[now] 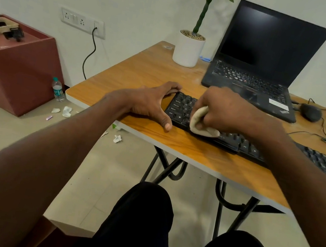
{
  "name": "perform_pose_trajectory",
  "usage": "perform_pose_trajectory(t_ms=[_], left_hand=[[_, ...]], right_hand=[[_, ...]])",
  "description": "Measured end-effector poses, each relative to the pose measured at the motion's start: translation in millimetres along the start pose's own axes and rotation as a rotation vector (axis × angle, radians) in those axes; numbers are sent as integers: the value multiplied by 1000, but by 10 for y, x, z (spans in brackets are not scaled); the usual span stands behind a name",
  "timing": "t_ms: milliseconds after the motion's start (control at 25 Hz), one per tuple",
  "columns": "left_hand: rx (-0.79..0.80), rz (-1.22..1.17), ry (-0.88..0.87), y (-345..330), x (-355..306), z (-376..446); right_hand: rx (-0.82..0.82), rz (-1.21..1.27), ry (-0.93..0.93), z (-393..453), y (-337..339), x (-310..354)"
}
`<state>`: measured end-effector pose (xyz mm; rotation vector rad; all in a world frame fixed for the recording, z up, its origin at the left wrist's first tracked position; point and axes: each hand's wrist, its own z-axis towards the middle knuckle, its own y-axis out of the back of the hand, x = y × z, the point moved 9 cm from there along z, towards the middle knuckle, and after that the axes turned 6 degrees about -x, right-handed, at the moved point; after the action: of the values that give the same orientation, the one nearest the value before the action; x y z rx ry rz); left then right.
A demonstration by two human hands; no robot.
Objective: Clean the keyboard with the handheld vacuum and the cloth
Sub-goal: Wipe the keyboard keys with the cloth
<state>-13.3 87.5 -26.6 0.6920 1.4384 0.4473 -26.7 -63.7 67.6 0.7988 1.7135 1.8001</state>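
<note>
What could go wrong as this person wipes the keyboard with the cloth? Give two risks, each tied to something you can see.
1. The keyboard lies near the table's front edge; a hard wipe by the right hand might push it off, though the left hand braces its end.
2. The cloth is bunched, so it could snag a key.

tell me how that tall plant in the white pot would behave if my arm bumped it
The plant probably tips rather than slides: its stalk rises far above the narrow white pot. The pebbles visible at the rim likely add some steadying weight. It stands near the table corner, so a fall seems possible.
</note>
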Motion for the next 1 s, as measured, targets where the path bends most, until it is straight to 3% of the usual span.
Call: perform_pose_trajectory(t_ms=[120, 280, 360, 560, 720, 800, 920, 1000], left_hand=[[39, 108, 13, -29, -1, 23], [159, 44, 3, -94, -105, 17], [135, 46, -9, -65, -74, 33], [102, 69, 49, -21, -43, -19], [100, 51, 80, -28, -38, -6], [103, 70, 103, -37, -66, -3], [137, 118, 142, -106, -187, 34], [60, 286, 138, -127, -233, 73]], right_hand=[[-238, 182, 36, 141, 93, 230], [-298, 149, 125, 276, -133, 471], [-274, 152, 160, 267, -129, 454], [-13, 120, 159, -31, -167, 224], [-38, 167, 12, -178, -144, -140], [-122, 210, -30, -205, -103, -248], [-371, 367, -77, -164, 68, -313], [-361, 330, -6, -123, 21, -194]])
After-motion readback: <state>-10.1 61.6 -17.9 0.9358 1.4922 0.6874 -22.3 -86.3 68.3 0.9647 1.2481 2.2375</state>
